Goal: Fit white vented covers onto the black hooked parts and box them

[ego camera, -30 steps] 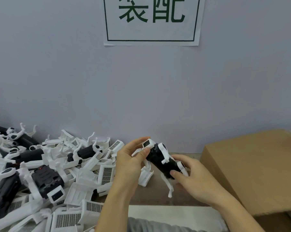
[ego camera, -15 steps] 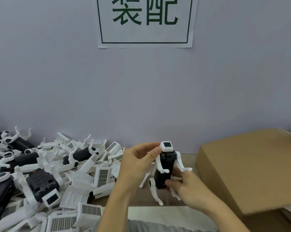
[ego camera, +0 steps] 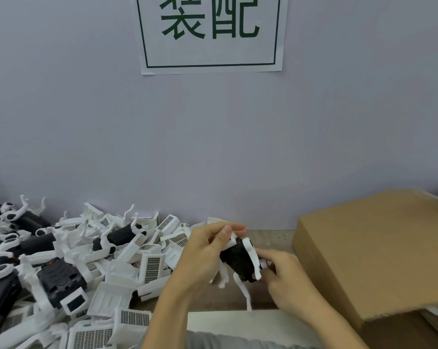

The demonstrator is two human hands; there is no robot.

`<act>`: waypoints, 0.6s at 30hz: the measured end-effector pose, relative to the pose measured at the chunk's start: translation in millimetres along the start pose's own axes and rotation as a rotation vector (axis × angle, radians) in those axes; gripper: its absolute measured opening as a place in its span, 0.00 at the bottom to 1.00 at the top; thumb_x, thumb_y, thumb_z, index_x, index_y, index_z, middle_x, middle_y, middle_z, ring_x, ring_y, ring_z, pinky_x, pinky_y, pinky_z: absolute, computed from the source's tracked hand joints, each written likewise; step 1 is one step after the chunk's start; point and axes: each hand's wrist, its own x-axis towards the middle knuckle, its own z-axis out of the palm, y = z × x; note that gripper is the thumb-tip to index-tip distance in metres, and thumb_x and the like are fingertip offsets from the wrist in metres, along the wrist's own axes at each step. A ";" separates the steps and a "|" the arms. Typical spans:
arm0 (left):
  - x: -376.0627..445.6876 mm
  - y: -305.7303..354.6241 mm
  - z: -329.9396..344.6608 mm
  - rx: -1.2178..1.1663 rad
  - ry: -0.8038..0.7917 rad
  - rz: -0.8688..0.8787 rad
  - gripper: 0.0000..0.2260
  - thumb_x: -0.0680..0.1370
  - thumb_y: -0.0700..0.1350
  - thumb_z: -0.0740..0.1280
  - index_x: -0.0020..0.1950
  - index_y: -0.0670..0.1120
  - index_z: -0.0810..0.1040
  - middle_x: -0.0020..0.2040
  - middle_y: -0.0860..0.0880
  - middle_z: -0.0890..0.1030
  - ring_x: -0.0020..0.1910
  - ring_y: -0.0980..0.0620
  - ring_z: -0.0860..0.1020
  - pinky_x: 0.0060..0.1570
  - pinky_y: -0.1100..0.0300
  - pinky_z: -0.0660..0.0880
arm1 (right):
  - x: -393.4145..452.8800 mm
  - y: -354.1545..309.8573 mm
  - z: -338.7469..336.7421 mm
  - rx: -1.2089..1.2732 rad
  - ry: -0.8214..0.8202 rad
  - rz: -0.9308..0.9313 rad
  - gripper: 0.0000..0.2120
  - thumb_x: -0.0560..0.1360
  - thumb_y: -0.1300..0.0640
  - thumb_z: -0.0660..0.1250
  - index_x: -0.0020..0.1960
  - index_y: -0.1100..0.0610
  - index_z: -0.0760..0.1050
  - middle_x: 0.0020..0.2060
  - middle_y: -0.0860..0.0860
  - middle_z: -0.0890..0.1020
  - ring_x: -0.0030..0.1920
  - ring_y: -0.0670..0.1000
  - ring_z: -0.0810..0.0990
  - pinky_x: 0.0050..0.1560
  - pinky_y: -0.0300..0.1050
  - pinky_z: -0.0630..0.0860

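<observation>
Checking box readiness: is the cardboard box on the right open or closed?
Closed, as far as shown: a cardboard flap lies flat across the cardboard box, hiding the inside. Contents cannot be told.

One head cam only, worn by the person, facing fwd and a bit down: close over both hands at bottom centre, wall sign ahead at top.

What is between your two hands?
In the head view, a black hooked plastic part with white clips sits between the left hand and right hand, both gripping it.
</observation>
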 end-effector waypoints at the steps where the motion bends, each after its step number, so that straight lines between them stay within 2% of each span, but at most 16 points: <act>1: -0.1 -1.8 -1.0 -0.035 -0.007 -0.013 0.14 0.85 0.43 0.59 0.55 0.50 0.85 0.54 0.48 0.86 0.50 0.40 0.84 0.57 0.49 0.79 | 0.2 0.0 -0.5 0.002 -0.003 0.004 0.26 0.77 0.72 0.63 0.48 0.40 0.82 0.41 0.41 0.85 0.44 0.39 0.80 0.43 0.28 0.72; 2: -0.3 -3.2 -0.6 -0.080 -0.012 -0.036 0.15 0.85 0.41 0.58 0.55 0.49 0.85 0.55 0.47 0.86 0.57 0.43 0.82 0.64 0.45 0.75 | 0.0 0.0 -0.7 0.001 -0.006 0.015 0.26 0.77 0.71 0.63 0.46 0.39 0.82 0.40 0.40 0.85 0.44 0.39 0.80 0.43 0.28 0.72; 4: 0.3 -2.8 3.2 -0.161 -0.015 -0.074 0.15 0.84 0.38 0.59 0.55 0.48 0.86 0.56 0.45 0.85 0.61 0.44 0.80 0.68 0.42 0.72 | 0.1 -0.9 -0.4 0.021 -0.005 0.046 0.25 0.77 0.70 0.66 0.41 0.38 0.81 0.39 0.37 0.84 0.44 0.38 0.80 0.41 0.26 0.72; 6: 1.7 -1.2 6.1 -0.239 0.005 -0.084 0.14 0.82 0.37 0.61 0.54 0.47 0.86 0.56 0.43 0.85 0.61 0.43 0.81 0.64 0.45 0.75 | 0.0 -1.3 -0.8 0.066 -0.035 0.091 0.23 0.77 0.68 0.67 0.40 0.39 0.80 0.40 0.36 0.84 0.45 0.35 0.81 0.40 0.26 0.72; 9: 2.1 1.3 4.5 -0.456 0.049 -0.115 0.16 0.77 0.37 0.59 0.52 0.45 0.87 0.55 0.39 0.85 0.52 0.46 0.84 0.49 0.55 0.80 | -0.5 -6.1 -3.2 0.219 -0.154 0.186 0.14 0.79 0.64 0.66 0.54 0.45 0.81 0.48 0.44 0.85 0.46 0.41 0.84 0.43 0.32 0.77; 10: 1.8 0.5 3.4 -0.523 0.080 -0.130 0.16 0.77 0.38 0.59 0.53 0.44 0.86 0.54 0.39 0.85 0.50 0.46 0.84 0.47 0.55 0.80 | -0.5 -8.2 -4.4 0.335 -0.190 0.210 0.12 0.80 0.64 0.65 0.58 0.50 0.81 0.49 0.48 0.86 0.45 0.45 0.85 0.45 0.37 0.80; 12: 1.0 -4.0 3.3 -0.588 0.174 -0.179 0.15 0.80 0.42 0.59 0.54 0.43 0.85 0.54 0.39 0.85 0.49 0.44 0.83 0.48 0.49 0.79 | -1.4 -16.4 -10.0 0.610 -0.279 0.245 0.10 0.81 0.63 0.64 0.59 0.59 0.82 0.47 0.56 0.86 0.42 0.54 0.82 0.44 0.44 0.80; 15: 0.0 -16.1 9.6 -0.508 0.239 -0.284 0.15 0.82 0.47 0.59 0.55 0.43 0.84 0.55 0.36 0.84 0.56 0.36 0.81 0.61 0.37 0.73 | -2.0 -34.0 -23.5 0.792 -0.355 0.237 0.12 0.81 0.63 0.63 0.60 0.66 0.80 0.47 0.58 0.84 0.40 0.52 0.80 0.41 0.42 0.78; 16: -0.1 -19.1 13.7 -0.450 0.238 -0.296 0.15 0.82 0.47 0.59 0.55 0.43 0.84 0.55 0.36 0.84 0.57 0.34 0.80 0.62 0.38 0.73 | -1.1 -38.2 -29.1 0.794 -0.316 0.243 0.12 0.81 0.63 0.63 0.60 0.66 0.79 0.48 0.57 0.84 0.40 0.50 0.81 0.41 0.41 0.78; 18: -0.3 -24.8 22.4 -0.351 0.235 -0.286 0.15 0.84 0.45 0.57 0.55 0.41 0.83 0.52 0.35 0.84 0.54 0.33 0.81 0.54 0.44 0.76 | -0.4 -43.1 -43.4 0.770 -0.198 0.284 0.12 0.81 0.65 0.62 0.61 0.68 0.79 0.48 0.58 0.84 0.40 0.50 0.81 0.42 0.41 0.79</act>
